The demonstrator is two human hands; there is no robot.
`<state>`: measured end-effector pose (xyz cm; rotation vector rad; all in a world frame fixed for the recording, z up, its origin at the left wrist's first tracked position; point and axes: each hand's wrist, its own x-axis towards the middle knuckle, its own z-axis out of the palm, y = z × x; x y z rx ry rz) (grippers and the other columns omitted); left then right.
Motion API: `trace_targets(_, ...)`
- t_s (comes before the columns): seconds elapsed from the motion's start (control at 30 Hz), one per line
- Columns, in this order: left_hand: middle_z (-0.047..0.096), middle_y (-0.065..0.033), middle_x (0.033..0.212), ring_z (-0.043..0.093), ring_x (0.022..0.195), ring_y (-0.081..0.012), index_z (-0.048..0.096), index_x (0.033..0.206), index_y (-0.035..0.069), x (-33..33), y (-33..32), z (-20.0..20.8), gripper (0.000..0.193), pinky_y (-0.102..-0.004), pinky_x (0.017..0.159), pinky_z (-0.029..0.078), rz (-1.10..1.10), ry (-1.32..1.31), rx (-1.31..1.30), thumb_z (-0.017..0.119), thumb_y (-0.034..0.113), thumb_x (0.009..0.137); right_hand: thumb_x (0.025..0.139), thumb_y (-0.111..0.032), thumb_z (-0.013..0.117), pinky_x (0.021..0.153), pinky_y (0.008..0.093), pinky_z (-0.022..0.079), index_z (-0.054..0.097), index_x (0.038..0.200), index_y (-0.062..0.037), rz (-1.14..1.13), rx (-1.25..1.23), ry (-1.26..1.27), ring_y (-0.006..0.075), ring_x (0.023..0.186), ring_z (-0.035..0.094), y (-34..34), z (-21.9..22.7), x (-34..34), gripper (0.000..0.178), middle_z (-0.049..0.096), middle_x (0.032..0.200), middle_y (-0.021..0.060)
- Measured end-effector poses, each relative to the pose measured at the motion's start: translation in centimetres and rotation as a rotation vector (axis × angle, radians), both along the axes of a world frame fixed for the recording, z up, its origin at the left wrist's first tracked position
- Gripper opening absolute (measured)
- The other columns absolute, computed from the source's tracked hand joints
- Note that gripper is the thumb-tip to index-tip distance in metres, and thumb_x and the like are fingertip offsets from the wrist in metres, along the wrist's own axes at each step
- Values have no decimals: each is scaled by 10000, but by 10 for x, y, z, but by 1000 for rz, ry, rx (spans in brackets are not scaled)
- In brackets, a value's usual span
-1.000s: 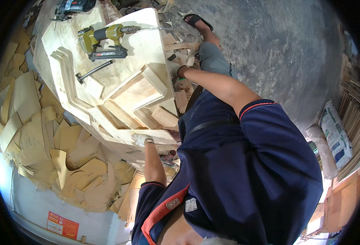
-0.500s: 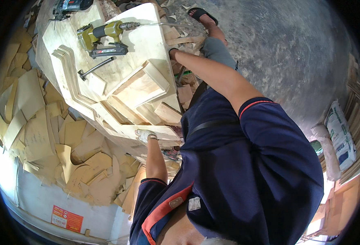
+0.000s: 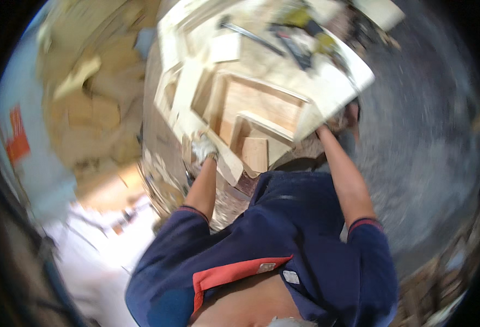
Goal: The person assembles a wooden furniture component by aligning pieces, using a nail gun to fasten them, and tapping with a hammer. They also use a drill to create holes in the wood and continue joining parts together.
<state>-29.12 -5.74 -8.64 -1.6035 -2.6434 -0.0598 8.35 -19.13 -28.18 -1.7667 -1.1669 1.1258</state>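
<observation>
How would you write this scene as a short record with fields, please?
Left hand: gloved, at a pale wooden strip; exact grip blurred
Right hand: near the edge of the pale panel, mostly hidden
Tools on panel: hammer, green-and-black nail gun
Other wood: rectangular frame, small block
Wall: red poster
Picture quality: motion-blurred

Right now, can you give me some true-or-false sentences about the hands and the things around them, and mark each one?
1. The left hand wears a whitish glove. True.
2. A green-and-black power tool lies on the pale board. True.
3. The left hand is swinging the hammer. False: the hammer lies on the board, away from that hand.
4. The red poster is on the picture's left side. True.
5. The shirt is yellow. False: it is dark blue.
</observation>
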Motion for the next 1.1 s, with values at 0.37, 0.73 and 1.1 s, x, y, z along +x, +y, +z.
trace_targets(0.37, 558, -225, 1252, 548, 1201, -395, 537, 1326, 64, 36, -11, -3, 743, -526, 990, 440, 207, -44, 157, 548, 677, 908, 883, -368, 637, 839, 447, 545, 714, 1072, -56, 470, -173, -477, 395, 934, 693, -37, 5, -19, 373, 731, 1033, 218)
trace_targets(0.73, 558, -167, 1151, 545, 1099, -332, 562, 1205, 95, 49, -10, -2, 664, -475, 929, 429, 256, -12, 310, 672, 621, 817, 888, -362, 635, 844, 435, 542, 714, 1075, -51, 679, -171, -681, 384, 933, 691, -43, 14, 3, 371, 730, 1031, 220)
trace_targets(1.1, 560, -163, 1041, 563, 1003, -341, 571, 1143, 85, 47, -13, -6, 642, -478, 870, 444, 211, 31, 519, 714, 599, 785, 893, -355, 633, 850, 423, 538, 714, 1079, -46, 727, -171, -800, 373, 932, 688, -40, 38, 37, 370, 728, 1029, 221)
